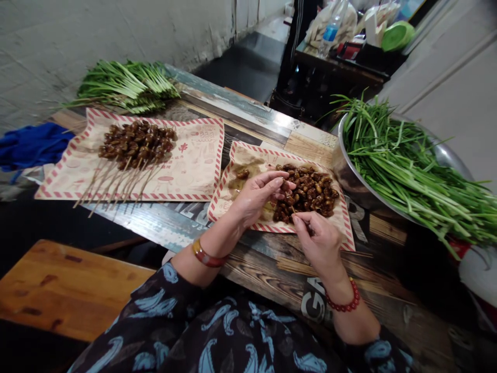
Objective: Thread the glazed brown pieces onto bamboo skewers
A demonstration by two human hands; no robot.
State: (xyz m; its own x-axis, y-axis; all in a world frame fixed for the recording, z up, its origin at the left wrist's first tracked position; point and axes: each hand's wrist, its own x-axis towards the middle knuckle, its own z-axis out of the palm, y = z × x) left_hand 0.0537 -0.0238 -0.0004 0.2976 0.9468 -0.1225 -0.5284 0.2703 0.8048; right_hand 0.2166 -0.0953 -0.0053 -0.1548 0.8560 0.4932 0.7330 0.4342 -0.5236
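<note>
A heap of glossy brown pieces [310, 192], which look like silkworm pupae, lies on the right-hand printed paper sheet [260, 227]. My left hand [256, 194] is over the heap's left side, thumb and fingers pinched on one brown piece [286, 185]. At the heap's near edge, my right hand [320, 241] is closed on the end of a thin wooden skewer [294, 211]; most of the stick is hidden. To the left, several filled skewers [135, 145] rest together on another paper sheet [194, 181], their bare sticks pointing towards me.
Loose skewers [297, 266] lie by the table's near edge. On the right stands a metal basin [355, 178] heaped with green chives [407, 171]. Trimmed greens [128, 85] and a blue cloth [34, 145] are at the left. A person's leg [291, 46] shows beyond the table.
</note>
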